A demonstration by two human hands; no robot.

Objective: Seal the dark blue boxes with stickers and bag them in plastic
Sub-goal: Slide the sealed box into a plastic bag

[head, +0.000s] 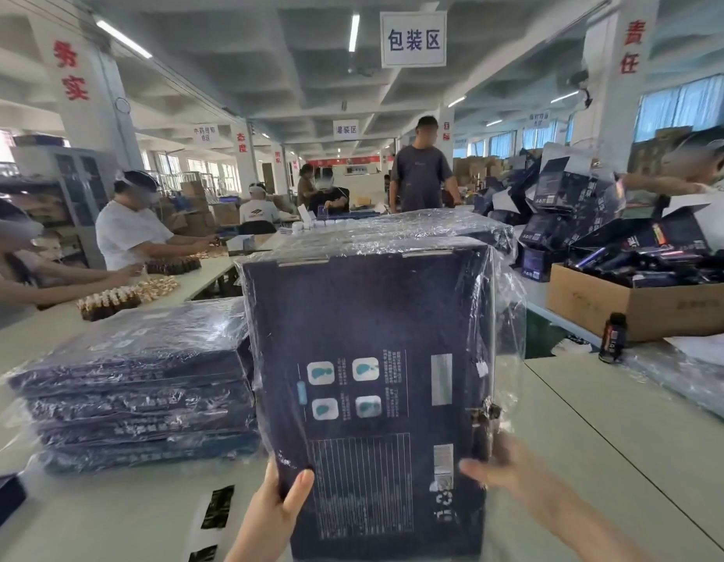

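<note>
The dark blue box (364, 358) stands upright in the middle of the view, its printed face toward the camera and a clear plastic bag (504, 318) drawn down over its top and sides. The left hand (271, 517) grips its lower left edge: the thumb (298, 486) lies flat on the face and the fingers are hidden behind the box. The right hand (504, 464) holds the lower right edge, with one digit (474, 466) pressed on the face and the rest wrapped round the side under the plastic. Left of the box, a stack of bagged boxes (141, 383) lies on the pale surface (595, 440). Near the box's lower left corner lies a strip of black stickers (216, 507). Right of the box stands a small dark bottle (613, 336).
</note>
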